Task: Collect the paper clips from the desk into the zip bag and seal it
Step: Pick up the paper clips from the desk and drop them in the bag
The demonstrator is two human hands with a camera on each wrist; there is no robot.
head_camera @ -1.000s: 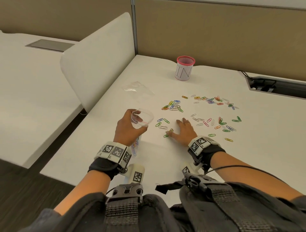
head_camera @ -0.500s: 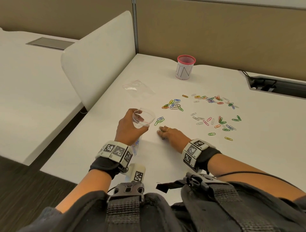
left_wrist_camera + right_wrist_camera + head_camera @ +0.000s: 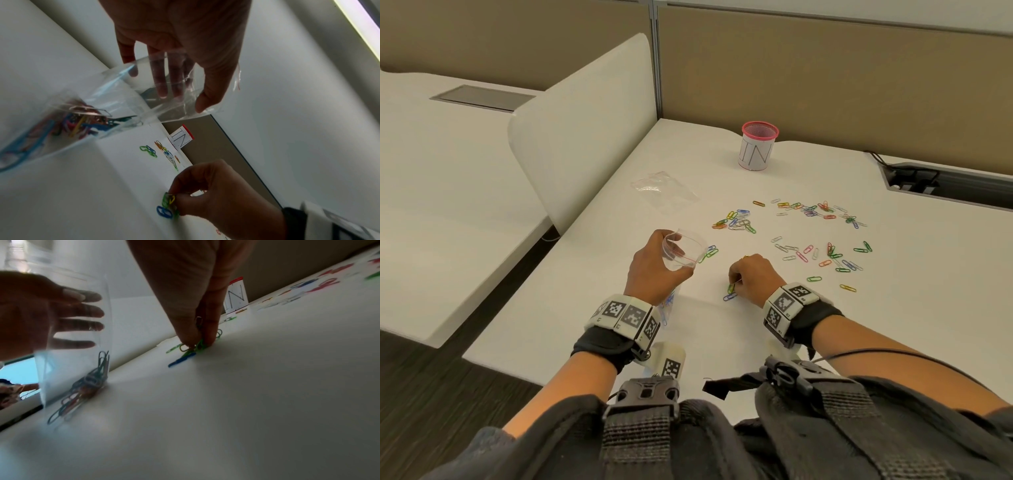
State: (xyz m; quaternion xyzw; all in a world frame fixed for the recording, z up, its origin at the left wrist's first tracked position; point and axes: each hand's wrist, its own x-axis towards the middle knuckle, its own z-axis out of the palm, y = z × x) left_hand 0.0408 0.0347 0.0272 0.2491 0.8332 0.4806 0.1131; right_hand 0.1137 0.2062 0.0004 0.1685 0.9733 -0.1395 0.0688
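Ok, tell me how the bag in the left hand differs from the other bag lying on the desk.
The held bag stands upright with its mouth spread open by the left hand; the spare bag lies flat and crumpled near the divider, untouched. The held bag has coloured clips at its bottom; none show in the spare bag. A red zip line shows on the held bag; none can be made out on the spare. Both are small, clear plastic.
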